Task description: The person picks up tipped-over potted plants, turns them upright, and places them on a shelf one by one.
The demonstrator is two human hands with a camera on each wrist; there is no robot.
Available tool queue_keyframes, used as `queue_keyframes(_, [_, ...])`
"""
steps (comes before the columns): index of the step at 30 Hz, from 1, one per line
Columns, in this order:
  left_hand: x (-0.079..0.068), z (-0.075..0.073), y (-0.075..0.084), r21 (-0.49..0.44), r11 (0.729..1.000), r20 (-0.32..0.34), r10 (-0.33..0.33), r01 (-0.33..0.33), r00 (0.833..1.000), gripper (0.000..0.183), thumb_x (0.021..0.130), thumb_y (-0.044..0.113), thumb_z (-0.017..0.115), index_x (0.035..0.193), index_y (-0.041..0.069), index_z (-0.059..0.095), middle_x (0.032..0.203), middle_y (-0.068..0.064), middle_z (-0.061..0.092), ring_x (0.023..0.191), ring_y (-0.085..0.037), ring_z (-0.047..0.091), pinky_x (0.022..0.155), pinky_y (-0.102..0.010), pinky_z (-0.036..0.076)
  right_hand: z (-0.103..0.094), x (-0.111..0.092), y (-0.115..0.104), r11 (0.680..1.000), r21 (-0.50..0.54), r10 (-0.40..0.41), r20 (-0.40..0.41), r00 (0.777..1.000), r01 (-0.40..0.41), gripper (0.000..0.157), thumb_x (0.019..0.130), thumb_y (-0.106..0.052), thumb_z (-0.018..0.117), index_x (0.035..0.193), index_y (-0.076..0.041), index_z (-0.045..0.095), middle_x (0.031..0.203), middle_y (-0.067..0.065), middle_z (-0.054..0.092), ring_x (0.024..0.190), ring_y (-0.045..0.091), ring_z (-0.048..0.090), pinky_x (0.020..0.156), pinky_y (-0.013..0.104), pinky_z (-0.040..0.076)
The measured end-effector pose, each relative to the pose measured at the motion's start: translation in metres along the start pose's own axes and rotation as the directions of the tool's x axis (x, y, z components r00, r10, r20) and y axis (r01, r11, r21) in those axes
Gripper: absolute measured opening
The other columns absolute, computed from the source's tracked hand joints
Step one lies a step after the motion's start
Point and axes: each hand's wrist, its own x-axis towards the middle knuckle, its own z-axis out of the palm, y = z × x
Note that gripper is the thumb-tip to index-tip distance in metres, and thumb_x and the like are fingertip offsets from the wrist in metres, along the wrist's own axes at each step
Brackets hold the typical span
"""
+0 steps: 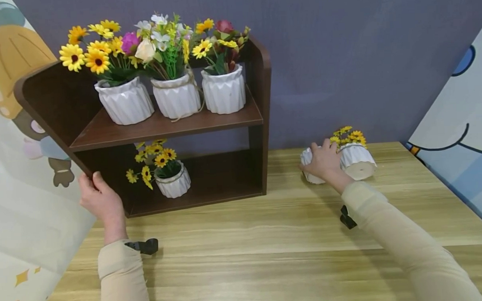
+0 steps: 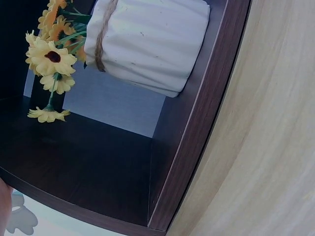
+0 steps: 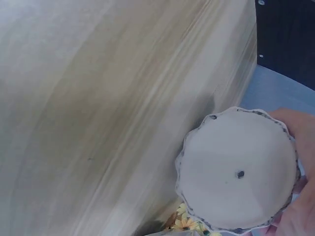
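Observation:
My left hand (image 1: 103,200) holds the front edge of the left side panel of a dark brown two-tier shelf (image 1: 168,133). Only a sliver of that hand shows in the left wrist view, beside the panel edge. On the table to the right, my right hand (image 1: 326,161) grips a white ruffled flowerpot (image 1: 314,180) that is tipped over, its contents hidden. Its round base (image 3: 238,147), with a small hole, faces the right wrist camera. Close beside it lies another tipped white flowerpot (image 1: 358,160) with yellow flowers (image 1: 357,137).
Three white pots of artificial flowers stand on the upper tier: yellow (image 1: 125,101), mixed (image 1: 177,96) and yellow with dark red (image 1: 224,91). A twine-tied pot of yellow flowers (image 1: 173,183) leans on the lower tier. Behind the wooden table (image 1: 244,252) rises a grey-blue wall (image 1: 349,67).

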Motion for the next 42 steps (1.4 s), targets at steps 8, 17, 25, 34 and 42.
queue_keyframes(8, [0.000, 0.000, -0.001, -0.001, 1.000, -0.015, 0.014, -0.014, 1.000, 0.042, 0.094, 0.039, 0.041, 0.104, 0.001, 0.056, 0.076, 0.004, 0.048, 0.072, -0.016, 0.040, 0.067, -0.017, 0.028, -0.001, -0.012, 0.010, 0.993, 0.096, -0.064, -0.078, 0.995, 0.071, 0.078, 0.072, -0.050, 0.065, 0.125, -0.001, 0.039, 0.120, 0.037, 0.028, 0.108, 0.053, 0.028, 0.077, 0.062, 0.034])
queue_keyframes(17, [0.000, 0.000, -0.001, -0.002, 1.000, -0.015, 0.004, -0.004, 1.000, 0.041, 0.094, 0.039, 0.041, 0.102, 0.002, 0.057, 0.075, 0.010, 0.044, 0.073, -0.016, 0.040, 0.067, -0.019, 0.029, 0.002, -0.037, 0.015, 0.964, 0.187, -0.132, -0.281, 0.951, 0.189, 0.073, 0.064, -0.035, 0.078, 0.119, 0.001, 0.045, 0.115, 0.036, 0.037, 0.103, 0.051, 0.034, 0.079, 0.061, 0.033])
queue_keyframes(25, [0.000, 0.000, -0.001, -0.013, 1.000, -0.005, 0.018, -0.018, 1.000, 0.039, 0.095, 0.036, 0.041, 0.099, 0.000, 0.055, 0.078, -0.001, 0.045, 0.075, -0.020, 0.039, 0.069, -0.022, 0.029, 0.001, -0.056, 0.014, 0.955, 0.227, -0.110, -0.324, 0.939, 0.191, 0.070, 0.062, -0.026, 0.080, 0.112, 0.007, 0.044, 0.117, 0.037, 0.035, 0.104, 0.051, 0.033, 0.086, 0.059, 0.031])
queue_keyframes(34, [0.000, 0.000, 0.000, -0.018, 0.999, -0.008, 0.039, -0.039, 0.999, 0.042, 0.094, 0.039, 0.041, 0.098, 0.000, 0.055, 0.073, 0.005, 0.042, 0.073, -0.019, 0.038, 0.067, -0.020, 0.028, 0.000, -0.073, 0.015, 0.948, 0.291, -0.032, -0.309, 0.951, 0.127, 0.075, 0.063, -0.021, 0.080, 0.114, 0.013, 0.038, 0.120, 0.038, 0.028, 0.105, 0.052, 0.032, 0.081, 0.059, 0.037])
queue_keyframes(42, [-0.002, -0.002, -0.001, -0.028, 0.999, -0.008, 0.035, -0.035, 0.999, 0.040, 0.094, 0.038, 0.042, 0.097, 0.000, 0.054, 0.069, 0.019, 0.033, 0.070, -0.014, 0.036, 0.065, -0.016, 0.024, 0.006, -0.084, 0.017, 0.928, 0.353, 0.030, -0.387, 0.922, 0.118, 0.074, 0.057, -0.012, 0.080, 0.111, 0.013, 0.037, 0.113, 0.036, 0.030, 0.102, 0.051, 0.032, 0.080, 0.059, 0.036])
